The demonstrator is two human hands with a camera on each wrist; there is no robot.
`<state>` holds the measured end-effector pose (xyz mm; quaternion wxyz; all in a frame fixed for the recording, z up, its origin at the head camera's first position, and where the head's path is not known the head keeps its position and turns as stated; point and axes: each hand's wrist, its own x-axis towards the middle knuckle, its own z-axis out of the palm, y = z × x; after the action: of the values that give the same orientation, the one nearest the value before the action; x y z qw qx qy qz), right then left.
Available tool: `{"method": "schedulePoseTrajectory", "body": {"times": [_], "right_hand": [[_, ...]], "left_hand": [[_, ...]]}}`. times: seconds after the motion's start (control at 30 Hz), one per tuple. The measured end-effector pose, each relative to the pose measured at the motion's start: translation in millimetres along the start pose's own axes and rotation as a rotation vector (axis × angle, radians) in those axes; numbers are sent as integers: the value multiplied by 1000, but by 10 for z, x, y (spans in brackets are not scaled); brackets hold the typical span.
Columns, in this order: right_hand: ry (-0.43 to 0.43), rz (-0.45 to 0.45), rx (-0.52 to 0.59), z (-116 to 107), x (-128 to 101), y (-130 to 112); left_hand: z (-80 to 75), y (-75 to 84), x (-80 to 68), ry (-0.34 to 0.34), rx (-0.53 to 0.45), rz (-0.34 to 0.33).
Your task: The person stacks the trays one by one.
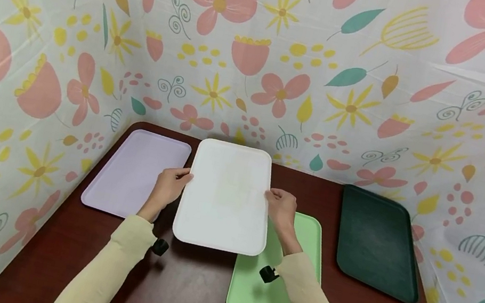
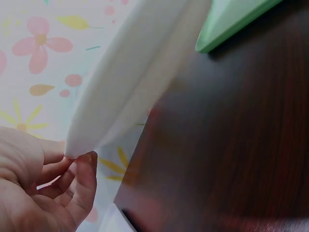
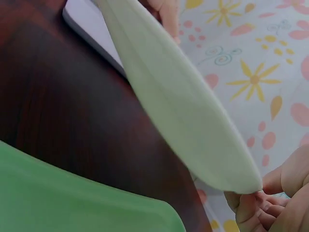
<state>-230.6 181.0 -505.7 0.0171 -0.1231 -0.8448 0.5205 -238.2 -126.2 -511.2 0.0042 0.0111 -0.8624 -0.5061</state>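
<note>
The tray (image 1: 225, 197) between the left hand (image 1: 170, 187) and the right hand (image 1: 281, 210) is white. Under the right hand lies a light green tray (image 1: 305, 238). Past the left hand is a pale purple tray (image 1: 133, 173). Far off to the side of the right hand is a dark green tray (image 1: 375, 240). The desk (image 1: 189, 288) is dark red-brown. Both sleeves (image 1: 116, 259) are soft yellow. The cloth wall (image 1: 285, 72) behind the hands is white with pink flowers, yellow flowers and teal leaves.
</note>
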Motion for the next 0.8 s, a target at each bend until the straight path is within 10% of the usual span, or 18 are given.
{"method": "schedulePoseTrajectory", "body": {"times": [0.8], "right_hand": [[19,-3,-55,-449,-208,124]], "left_hand": [[249,282,-163,-23,-16,39]]}}
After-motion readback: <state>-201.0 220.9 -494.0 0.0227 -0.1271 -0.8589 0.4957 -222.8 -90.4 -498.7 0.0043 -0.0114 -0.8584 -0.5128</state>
